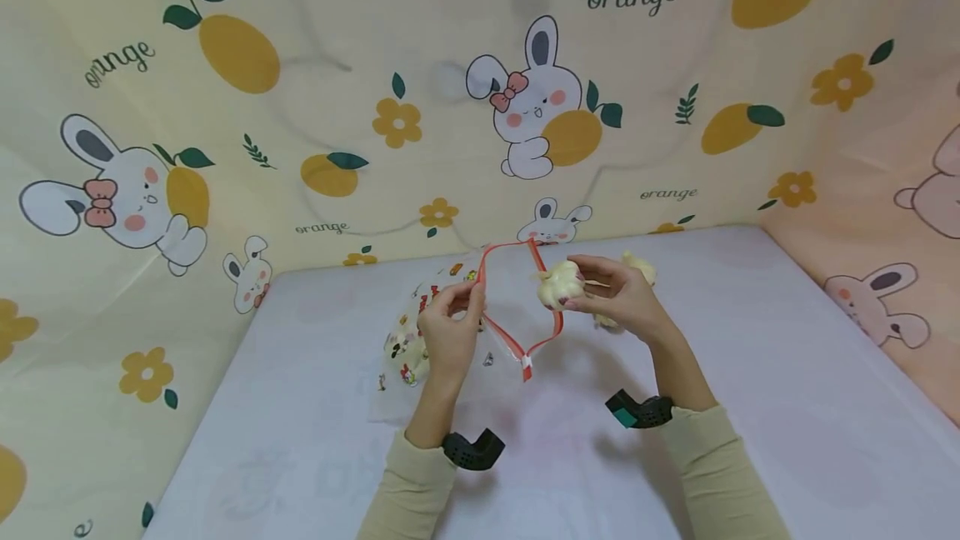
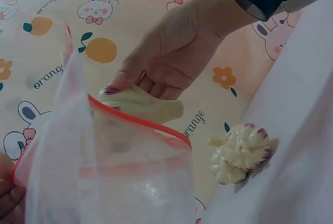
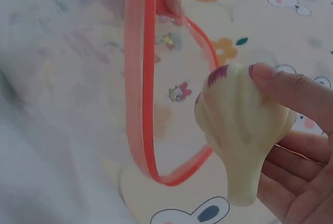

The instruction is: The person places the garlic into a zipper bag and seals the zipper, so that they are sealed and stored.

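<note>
My left hand (image 1: 452, 333) pinches the red zip edge of a clear plastic bag (image 1: 412, 344) printed with small cartoon figures. The bag's mouth, bordered by a red strip (image 1: 557, 325), gapes wide toward the right. Between thumb and fingers, my right hand (image 1: 628, 297) grips a pale garlic bulb (image 1: 560, 285) with purple streaks, right at that mouth. In the right wrist view the garlic's thick stem points down, and the red strip stands just left of it. In the left wrist view, only the fingers of my left hand (image 2: 9, 195) show at the edge.
More garlic bulbs (image 2: 240, 152) lie close together on the white tabletop (image 1: 720, 340), beyond my right hand. Behind the table rises a cream backdrop (image 1: 435, 15) printed with rabbits and oranges. A pinkish printed panel (image 1: 892, 232) borders the right side.
</note>
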The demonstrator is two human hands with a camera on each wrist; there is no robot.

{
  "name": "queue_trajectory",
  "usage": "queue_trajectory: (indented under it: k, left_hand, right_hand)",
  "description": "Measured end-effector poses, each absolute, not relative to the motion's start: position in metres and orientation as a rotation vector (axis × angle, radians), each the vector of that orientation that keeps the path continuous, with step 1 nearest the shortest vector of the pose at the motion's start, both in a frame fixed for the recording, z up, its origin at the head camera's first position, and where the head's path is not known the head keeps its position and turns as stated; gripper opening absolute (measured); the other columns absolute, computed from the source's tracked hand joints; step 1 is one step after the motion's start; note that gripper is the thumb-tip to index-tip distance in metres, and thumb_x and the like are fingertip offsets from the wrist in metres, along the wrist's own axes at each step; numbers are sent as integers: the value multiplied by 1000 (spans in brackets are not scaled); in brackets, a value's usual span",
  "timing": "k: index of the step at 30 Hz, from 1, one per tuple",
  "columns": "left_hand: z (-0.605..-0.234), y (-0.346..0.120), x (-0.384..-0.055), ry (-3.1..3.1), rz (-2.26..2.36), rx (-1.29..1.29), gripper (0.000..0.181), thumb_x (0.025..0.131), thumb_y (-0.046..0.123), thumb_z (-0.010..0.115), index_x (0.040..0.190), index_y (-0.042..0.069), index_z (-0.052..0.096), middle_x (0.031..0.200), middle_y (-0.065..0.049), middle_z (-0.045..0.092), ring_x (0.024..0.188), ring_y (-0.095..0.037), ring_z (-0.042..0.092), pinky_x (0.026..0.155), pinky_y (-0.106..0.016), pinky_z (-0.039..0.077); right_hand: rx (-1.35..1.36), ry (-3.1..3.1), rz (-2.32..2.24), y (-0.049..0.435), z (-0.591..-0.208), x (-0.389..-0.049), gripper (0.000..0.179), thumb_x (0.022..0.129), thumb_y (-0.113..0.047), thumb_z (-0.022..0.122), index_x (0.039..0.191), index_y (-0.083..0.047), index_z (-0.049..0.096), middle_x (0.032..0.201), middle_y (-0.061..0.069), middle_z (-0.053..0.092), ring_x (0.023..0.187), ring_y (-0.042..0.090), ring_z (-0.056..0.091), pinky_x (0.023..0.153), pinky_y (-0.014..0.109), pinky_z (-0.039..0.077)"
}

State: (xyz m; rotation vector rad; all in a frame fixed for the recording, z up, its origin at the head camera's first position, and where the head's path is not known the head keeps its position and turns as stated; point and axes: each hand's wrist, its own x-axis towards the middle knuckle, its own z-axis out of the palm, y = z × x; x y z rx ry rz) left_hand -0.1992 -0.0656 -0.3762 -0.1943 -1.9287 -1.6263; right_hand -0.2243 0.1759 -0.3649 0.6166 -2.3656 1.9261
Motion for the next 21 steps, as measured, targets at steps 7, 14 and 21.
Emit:
queue_trajectory:
  k: [7, 14, 21]
  left_hand:
    - [-378, -65, -201, -1940, -1604, -214, 19, 89, 15, 68, 93, -3, 72, 75, -20, 71, 65, -13, 65, 64, -16, 53]
    - [-378, -65, -200, -1948, -1598, -212, 18, 89, 14, 68, 93, -3, 72, 75, -20, 71, 65, -11, 65, 64, -13, 52]
    - [-379, -65, -200, -1967, -1606, -195, 19, 89, 15, 68, 94, -2, 72, 76, -19, 71, 66, -8, 64, 65, -13, 52]
  right_hand:
    - [639, -2362, 1901, 171, -363, -223, 61, 77, -1, 77, 132, 8, 51, 113, -21, 60, 102, -4, 61, 88, 12, 52]
    - [611, -2401, 1881, 168, -363, -223, 63, 76, -1, 78, 132, 6, 52, 119, -11, 60, 102, -5, 60, 89, 13, 52]
    - [616, -2439, 1869, 165, -364, -220, 62, 76, -2, 78, 133, 4, 52, 127, 5, 62, 104, -6, 58, 90, 13, 51]
